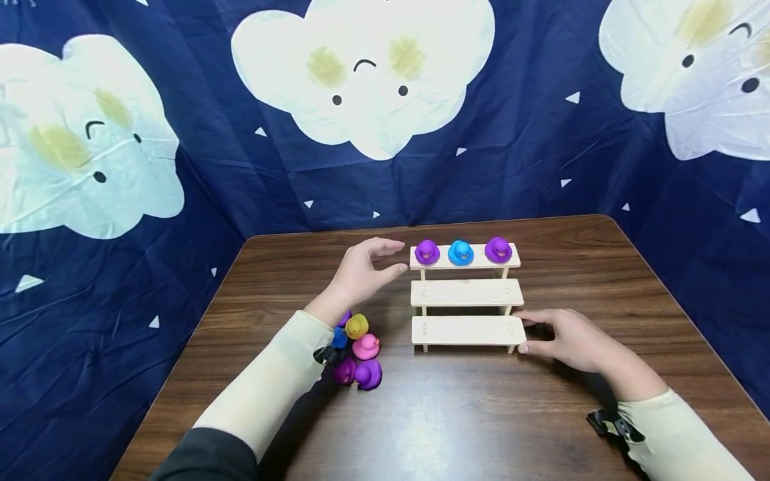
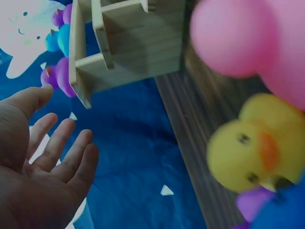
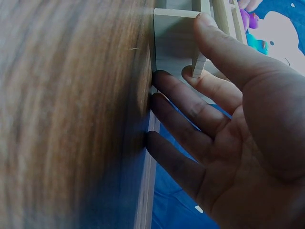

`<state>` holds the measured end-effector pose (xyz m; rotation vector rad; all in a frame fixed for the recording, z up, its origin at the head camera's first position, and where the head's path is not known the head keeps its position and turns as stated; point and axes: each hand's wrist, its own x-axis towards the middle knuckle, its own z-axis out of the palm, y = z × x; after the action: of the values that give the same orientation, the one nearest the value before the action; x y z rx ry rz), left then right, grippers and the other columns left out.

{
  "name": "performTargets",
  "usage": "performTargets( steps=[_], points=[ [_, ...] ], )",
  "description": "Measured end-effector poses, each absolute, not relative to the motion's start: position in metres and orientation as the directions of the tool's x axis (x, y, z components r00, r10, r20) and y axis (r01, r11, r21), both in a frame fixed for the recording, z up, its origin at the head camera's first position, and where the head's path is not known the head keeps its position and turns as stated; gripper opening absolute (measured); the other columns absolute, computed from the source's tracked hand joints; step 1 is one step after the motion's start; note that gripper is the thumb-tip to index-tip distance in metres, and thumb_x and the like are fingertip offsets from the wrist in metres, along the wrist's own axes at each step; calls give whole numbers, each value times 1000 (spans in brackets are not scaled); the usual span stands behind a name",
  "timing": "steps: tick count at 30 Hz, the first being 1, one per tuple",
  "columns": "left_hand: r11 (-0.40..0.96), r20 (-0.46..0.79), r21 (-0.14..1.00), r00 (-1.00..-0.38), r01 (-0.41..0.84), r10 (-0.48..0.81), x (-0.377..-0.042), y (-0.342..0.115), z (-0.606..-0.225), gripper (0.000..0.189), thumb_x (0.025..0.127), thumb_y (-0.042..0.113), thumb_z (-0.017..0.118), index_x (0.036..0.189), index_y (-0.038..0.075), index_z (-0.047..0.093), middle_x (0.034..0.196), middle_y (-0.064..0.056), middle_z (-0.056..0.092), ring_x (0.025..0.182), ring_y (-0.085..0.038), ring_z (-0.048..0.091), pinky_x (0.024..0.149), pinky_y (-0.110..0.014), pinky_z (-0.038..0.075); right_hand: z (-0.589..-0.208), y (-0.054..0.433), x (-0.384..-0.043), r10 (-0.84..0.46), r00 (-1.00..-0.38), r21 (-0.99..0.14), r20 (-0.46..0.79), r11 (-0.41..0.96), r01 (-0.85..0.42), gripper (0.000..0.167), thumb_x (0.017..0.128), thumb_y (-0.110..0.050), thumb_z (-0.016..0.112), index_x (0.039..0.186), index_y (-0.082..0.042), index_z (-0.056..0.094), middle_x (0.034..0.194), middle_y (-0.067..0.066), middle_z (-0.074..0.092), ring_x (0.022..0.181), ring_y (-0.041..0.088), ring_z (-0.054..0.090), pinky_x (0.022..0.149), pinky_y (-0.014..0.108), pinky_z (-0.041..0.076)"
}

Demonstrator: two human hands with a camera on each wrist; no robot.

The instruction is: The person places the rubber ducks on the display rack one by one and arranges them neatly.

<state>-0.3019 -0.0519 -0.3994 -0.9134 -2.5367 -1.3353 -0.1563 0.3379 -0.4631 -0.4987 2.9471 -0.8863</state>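
A three-step wooden stand (image 1: 466, 292) carries a purple duck (image 1: 427, 252), a blue duck (image 1: 460, 253) and another purple duck (image 1: 498, 250) on its top step. My left hand (image 1: 367, 270) is beside the top step's left end, holding nothing; its fingers are spread apart from the thumb in the left wrist view. At the bottom step's right end, my right hand (image 1: 568, 339) pinches the stand, thumb in front and index finger behind. The other right fingers (image 3: 190, 109) extend loosely along the tabletop.
Left of the stand, several loose rubber ducks lie clustered, including a yellow duck (image 1: 357, 326), a pink duck (image 1: 366, 347) and a purple duck (image 1: 368, 375). My left forearm partly covers them. A blue cloud-print curtain (image 1: 385, 180) surrounds the brown wooden table (image 1: 469, 414).
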Motion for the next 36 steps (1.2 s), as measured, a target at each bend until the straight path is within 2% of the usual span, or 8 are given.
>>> performTargets(
  steps=[5, 10, 15, 21, 25, 29, 32, 36],
  points=[
    [436, 379, 699, -811, 567, 447, -302, -72, -409, 37, 90, 18, 85, 125, 11, 75, 124, -8, 75, 117, -22, 70, 101, -47, 56, -463, 338, -156, -306, -950, -542, 62, 789, -289, 59, 88, -43, 85, 138, -15, 70, 122, 0, 75, 122, 35, 65, 101, 63, 50],
    [407, 344, 752, -836, 518, 428, -301, -91, -416, 37, 91, 12, 84, 125, 6, 74, 123, -9, 75, 118, -25, 69, 102, -53, 54, -462, 338, -155, -307, -950, -540, 59, 790, -289, 60, 88, -43, 85, 138, -13, 70, 123, 2, 75, 122, 36, 65, 101, 63, 50],
    [371, 301, 805, -858, 462, 416, -300, -108, -425, 33, 91, 6, 83, 123, 4, 75, 121, -12, 75, 116, -32, 69, 102, -57, 54, -462, 338, -154, -312, -948, -540, 68, 787, -298, 61, 88, -45, 85, 138, -13, 70, 122, 2, 75, 122, 35, 65, 100, 62, 51],
    [376, 228, 831, -867, 410, 442, -300, -131, -438, 30, 90, 8, 83, 120, 7, 77, 122, -15, 74, 117, -42, 66, 104, -56, 52, -462, 338, -154, -311, -948, -537, 70, 789, -299, 61, 88, -47, 84, 138, -14, 70, 123, 2, 75, 121, 34, 65, 100, 61, 52],
    [388, 184, 839, -869, 383, 459, -301, -148, -447, 34, 91, 10, 83, 123, 2, 75, 125, -17, 73, 118, -44, 65, 105, -58, 51, -462, 339, -153, -307, -949, -536, 69, 791, -295, 61, 88, -47, 84, 138, -15, 70, 124, 3, 75, 122, 34, 65, 100, 62, 52],
    [414, 112, 845, -868, 339, 483, -300, -163, -450, 36, 92, 10, 82, 125, -1, 73, 125, -16, 73, 113, -37, 70, 93, -44, 60, -460, 338, -153, -304, -950, -539, 67, 790, -291, 60, 88, -44, 84, 138, -15, 70, 125, 4, 75, 123, 36, 64, 100, 63, 51],
    [431, 60, 850, -867, 304, 495, -297, -175, -453, 35, 93, 8, 81, 125, -2, 73, 124, -18, 73, 109, -31, 72, 85, -31, 62, -460, 337, -153, -308, -949, -541, 68, 788, -294, 59, 88, -43, 85, 137, -15, 70, 124, 4, 75, 122, 35, 64, 100, 62, 51],
    [435, 12, 860, -863, 266, 505, -294, -189, -458, 35, 94, 8, 80, 126, -2, 72, 124, -20, 73, 111, -30, 71, 90, -24, 58, -460, 336, -155, -313, -947, -542, 67, 786, -298, 58, 88, -44, 84, 137, -16, 70, 125, 3, 75, 122, 34, 64, 100, 61, 52]
  ],
)
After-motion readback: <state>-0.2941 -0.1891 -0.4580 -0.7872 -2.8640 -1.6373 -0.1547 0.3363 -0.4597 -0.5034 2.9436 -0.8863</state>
